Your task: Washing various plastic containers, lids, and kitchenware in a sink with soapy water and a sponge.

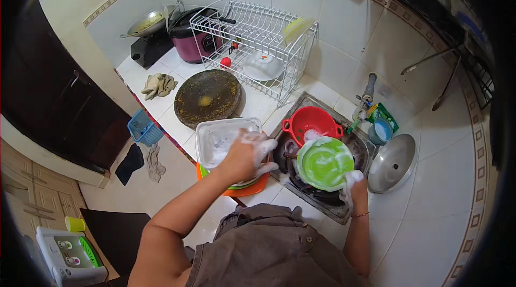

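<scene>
My right hand (356,186), covered in suds, grips the near right rim of a soapy green plastic bowl (325,164) over the sink (322,210). A red plastic colander (310,119) with foam inside sits just beyond the bowl. My left hand (252,154), also foamy, is over the right side of a clear plastic container (213,141); whether it touches the container cannot be told. Under the container are stacked dishes on an orange plate (258,188). Dark items lie in the sink, partly hidden by the bowl.
A stone mortar slab (207,99), a crumpled cloth (158,85), a white wire dish rack (258,24) and a purple rice cooker (191,41) stand on the tiled counter. Right of the sink, a metal lid (393,164) leans on the wall near a blue cup (380,131) and the faucet (367,93).
</scene>
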`<state>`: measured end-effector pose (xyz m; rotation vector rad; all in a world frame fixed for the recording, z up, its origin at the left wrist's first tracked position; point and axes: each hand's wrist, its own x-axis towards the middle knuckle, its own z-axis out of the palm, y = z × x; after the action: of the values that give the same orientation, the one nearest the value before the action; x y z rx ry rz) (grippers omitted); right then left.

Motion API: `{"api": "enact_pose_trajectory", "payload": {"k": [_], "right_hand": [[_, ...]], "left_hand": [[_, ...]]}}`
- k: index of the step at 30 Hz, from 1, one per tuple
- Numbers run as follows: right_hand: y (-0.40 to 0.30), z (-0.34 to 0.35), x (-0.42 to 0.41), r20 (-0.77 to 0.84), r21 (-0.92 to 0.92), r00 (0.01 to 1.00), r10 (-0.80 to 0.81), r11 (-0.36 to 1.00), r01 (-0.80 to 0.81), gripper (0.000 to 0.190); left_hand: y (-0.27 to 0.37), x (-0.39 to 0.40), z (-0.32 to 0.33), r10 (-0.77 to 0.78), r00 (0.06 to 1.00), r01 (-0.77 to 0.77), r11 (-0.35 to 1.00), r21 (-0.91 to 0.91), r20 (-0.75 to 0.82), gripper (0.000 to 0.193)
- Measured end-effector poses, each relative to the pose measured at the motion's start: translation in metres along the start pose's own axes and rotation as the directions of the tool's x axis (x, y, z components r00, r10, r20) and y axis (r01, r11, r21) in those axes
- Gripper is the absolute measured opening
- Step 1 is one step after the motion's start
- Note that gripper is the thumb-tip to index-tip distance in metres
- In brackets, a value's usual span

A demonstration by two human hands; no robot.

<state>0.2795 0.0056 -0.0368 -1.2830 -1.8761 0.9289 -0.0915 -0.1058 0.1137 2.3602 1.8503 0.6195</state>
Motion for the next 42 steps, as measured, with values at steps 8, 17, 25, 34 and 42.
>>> {"api": "enact_pose_trajectory", "payload": {"k": [8, 17, 25, 34, 42], "right_hand": [[-0.153, 0.026, 0.034, 0.021, -0.347, 0.998, 0.051, 0.937, -0.041, 0.016], [-0.198, 0.035, 0.056, 0.175, -0.492, 0.977, -0.124, 0.848, 0.196, 0.017], [-0.247, 0.102, 0.061, 0.335, -0.399, 0.924, -0.185, 0.86, 0.317, 0.014], [-0.151, 0.173, 0.061, 0.289, -0.235, 0.946, -0.15, 0.946, 0.221, 0.023], [-0.086, 0.056, 0.022, 0.332, 0.647, 0.845, 0.419, 0.55, -0.527, 0.02]], "left_hand": [[-0.037, -0.061, 0.015, -0.19, 0.963, 0.11, 0.925, 0.364, 0.19, 0.013], [-0.052, -0.056, -0.006, -0.261, 0.96, 0.225, 0.933, 0.28, 0.1, 0.008], [-0.037, -0.045, -0.07, -0.152, 0.965, 0.175, 0.98, 0.092, -0.215, 0.005], [-0.031, -0.04, -0.029, -0.196, 0.98, 0.186, 0.961, 0.204, 0.034, 0.009], [-0.026, -0.03, -0.03, -0.213, 0.97, 0.193, 0.968, 0.162, 0.117, 0.034]]}}
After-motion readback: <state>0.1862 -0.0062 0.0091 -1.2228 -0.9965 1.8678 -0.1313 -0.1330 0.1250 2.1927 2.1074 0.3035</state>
